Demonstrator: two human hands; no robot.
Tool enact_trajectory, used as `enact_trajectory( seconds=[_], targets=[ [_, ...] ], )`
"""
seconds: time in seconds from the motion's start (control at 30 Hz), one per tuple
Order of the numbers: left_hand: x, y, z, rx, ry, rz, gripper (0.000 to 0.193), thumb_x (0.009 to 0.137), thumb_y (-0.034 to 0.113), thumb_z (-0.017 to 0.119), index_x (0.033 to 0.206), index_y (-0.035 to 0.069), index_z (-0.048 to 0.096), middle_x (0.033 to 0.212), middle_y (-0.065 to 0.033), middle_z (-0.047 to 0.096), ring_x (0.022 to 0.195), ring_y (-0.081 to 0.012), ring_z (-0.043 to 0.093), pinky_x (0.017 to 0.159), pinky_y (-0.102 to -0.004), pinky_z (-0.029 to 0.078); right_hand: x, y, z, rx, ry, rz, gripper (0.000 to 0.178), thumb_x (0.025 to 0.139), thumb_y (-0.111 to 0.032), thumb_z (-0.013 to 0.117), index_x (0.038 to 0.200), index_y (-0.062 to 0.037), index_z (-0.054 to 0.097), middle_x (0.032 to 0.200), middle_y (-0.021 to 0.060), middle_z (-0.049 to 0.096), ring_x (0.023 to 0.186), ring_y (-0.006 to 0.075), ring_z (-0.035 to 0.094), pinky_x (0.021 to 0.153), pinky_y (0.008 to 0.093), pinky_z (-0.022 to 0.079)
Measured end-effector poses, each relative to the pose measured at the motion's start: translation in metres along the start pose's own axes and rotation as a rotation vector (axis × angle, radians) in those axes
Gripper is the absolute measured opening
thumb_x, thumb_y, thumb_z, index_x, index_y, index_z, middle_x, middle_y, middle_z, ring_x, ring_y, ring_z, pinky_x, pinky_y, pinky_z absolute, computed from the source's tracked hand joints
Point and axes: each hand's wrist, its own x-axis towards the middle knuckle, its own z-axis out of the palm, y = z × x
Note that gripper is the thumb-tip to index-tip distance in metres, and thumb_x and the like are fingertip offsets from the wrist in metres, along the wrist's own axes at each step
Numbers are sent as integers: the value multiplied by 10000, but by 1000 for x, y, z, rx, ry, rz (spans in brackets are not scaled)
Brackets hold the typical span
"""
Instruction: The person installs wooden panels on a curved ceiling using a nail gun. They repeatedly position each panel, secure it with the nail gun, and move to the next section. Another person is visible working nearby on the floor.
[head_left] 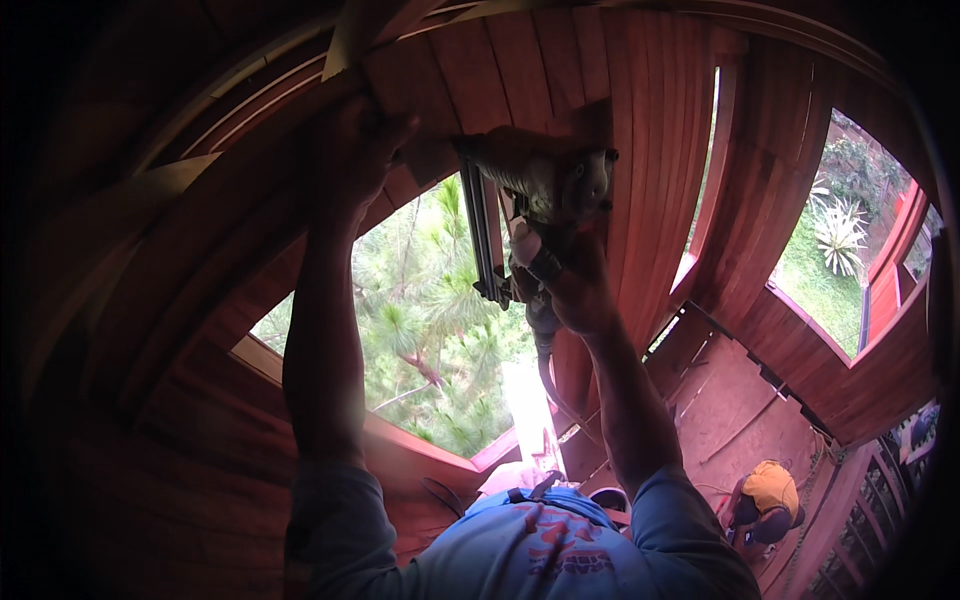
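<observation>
My right hand (575, 275) is wrapped round the handle of a nail gun (535, 175), held up in front of the plank wall. The gun's nose points left at the wood above the window opening, and its long dark magazine (478, 235) hangs down across that opening. An air hose (547, 365) runs down from the handle. To the left, my left hand (352, 150) is raised against the dark wood over the opening. Its thumb sticks out toward the gun; the other fingers are mostly lost in shadow. Whether the nose touches the wood I cannot tell.
Reddish plank walls (560, 60) curve around me. Pine branches show through the window opening (420, 330). A second opening (835, 240) is at right. Below right, a person in an orange top (772, 487) bends over the wooden floor (735, 400), near a slatted railing (865, 510).
</observation>
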Motion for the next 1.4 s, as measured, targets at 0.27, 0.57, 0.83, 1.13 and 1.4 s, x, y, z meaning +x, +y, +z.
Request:
enact_trajectory(
  seconds=[0.27,0.57,0.83,1.13,1.4],
  targets=[
    [-5,6,5,-5,21,-7,354,810,276,772,1072,99,612,900,16,607,806,-84,584,735,-299,540,-1,1,0,-52,16,28,334,896,-338,683,947,-16,613,654,-1,574,539,56,541,490,239,425],
    [-3,3,3,12,23,-28,337,807,253,771,1067,95,627,945,-7,635,870,-104,616,762,-318,559,0,4,5,-35,42,31,230,927,-252,636,943,-30,577,613,-8,528,475,51,481,434,227,385],
    [-2,5,7,45,29,-76,338,827,243,755,1103,107,616,973,3,639,900,-104,609,809,-345,537,1,6,1,-5,52,29,279,897,-284,680,945,-18,611,601,-7,552,484,52,507,456,233,397],
    [-7,10,14,-151,80,-43,271,820,175,757,1029,92,608,868,12,614,766,-70,597,666,-254,533,-3,-4,3,-90,66,181,305,864,-332,721,827,-49,614,612,-14,554,519,41,505,473,234,394],
    [-4,3,10,-173,-15,6,315,835,153,746,1107,93,597,1012,-31,636,901,-124,634,768,-312,569,-4,-2,9,-78,12,136,349,843,-373,738,818,-42,631,614,-9,565,537,44,521,481,235,401]
  ],
)
